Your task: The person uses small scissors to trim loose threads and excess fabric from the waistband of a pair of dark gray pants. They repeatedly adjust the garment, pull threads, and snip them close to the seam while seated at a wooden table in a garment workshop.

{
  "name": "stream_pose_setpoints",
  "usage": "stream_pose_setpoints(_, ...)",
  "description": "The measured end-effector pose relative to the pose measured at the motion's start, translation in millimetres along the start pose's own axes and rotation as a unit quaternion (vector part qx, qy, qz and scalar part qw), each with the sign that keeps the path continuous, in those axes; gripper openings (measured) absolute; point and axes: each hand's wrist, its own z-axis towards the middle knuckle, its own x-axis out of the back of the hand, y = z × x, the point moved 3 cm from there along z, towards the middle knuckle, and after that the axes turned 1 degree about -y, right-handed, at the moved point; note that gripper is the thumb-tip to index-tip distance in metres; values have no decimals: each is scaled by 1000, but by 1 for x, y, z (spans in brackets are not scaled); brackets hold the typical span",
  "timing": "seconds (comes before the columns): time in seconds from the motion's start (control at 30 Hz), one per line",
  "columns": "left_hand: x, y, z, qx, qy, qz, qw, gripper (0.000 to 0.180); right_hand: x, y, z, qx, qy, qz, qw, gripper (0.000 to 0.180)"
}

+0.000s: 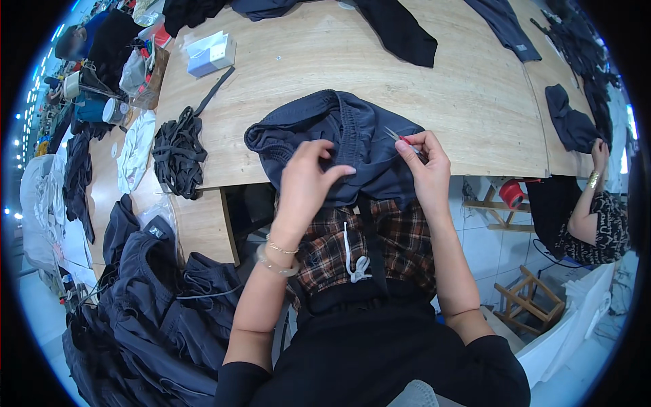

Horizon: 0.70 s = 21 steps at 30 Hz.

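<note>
A dark blue-grey garment (346,129) with an elastic waistband lies bunched at the near edge of the wooden table (468,88) and hangs toward my lap. My left hand (308,176) rests on it, fingers curled, pinching the fabric near the middle. My right hand (424,163) grips a small pair of metal thread snips (397,136), its tip pointing left onto the garment's waistband area. Bracelets sit on my left wrist.
A tangle of dark cords (178,150) lies left on the table, with a white box (210,54) behind. More dark garments (400,30) lie at the far edge, and a pile (156,298) sits lower left. Another person's hand (599,154) works at the right. Wooden stools (525,298) stand below.
</note>
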Motion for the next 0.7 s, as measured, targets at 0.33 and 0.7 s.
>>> stream_pose_setpoints(0.33,84,-29,-25,80,322,-112,937,41,11,-4,13,-23,21,-147,989,44)
stream_pose_setpoints(0.7,-51,-44,-49,419,-142,-637,631,68,-103,-18,76,70,-144,-508,846,33)
